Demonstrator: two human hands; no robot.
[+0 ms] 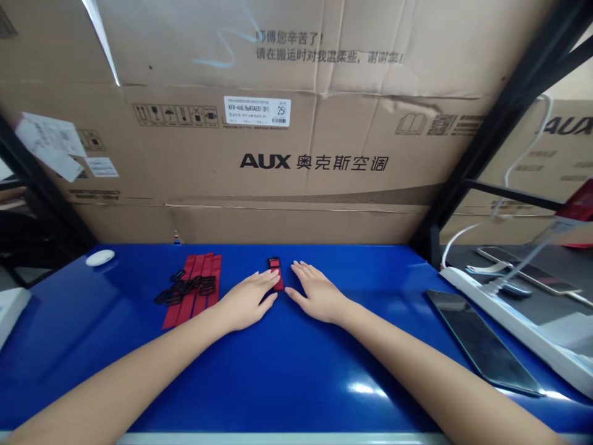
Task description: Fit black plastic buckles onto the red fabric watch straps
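My left hand [254, 299] lies flat on the blue tabletop, its fingertips touching a short red strap [278, 281]. A black buckle [273, 262] is at the far end of that strap. To the right of it, my right hand [317, 293] rests flat with fingers stretched and thumb apart, holding nothing. Several red strips of webbing [199, 272] lie side by side to the left of my left hand. On top of them sits a loose pile of black buckles [185, 288].
A black phone [482, 340] lies at the right, beside a white power strip [514, 321]. At the back left is a white oval object [100, 258]. A large cardboard box [278, 222] stands behind the table [278, 383], between black metal posts [491, 117].
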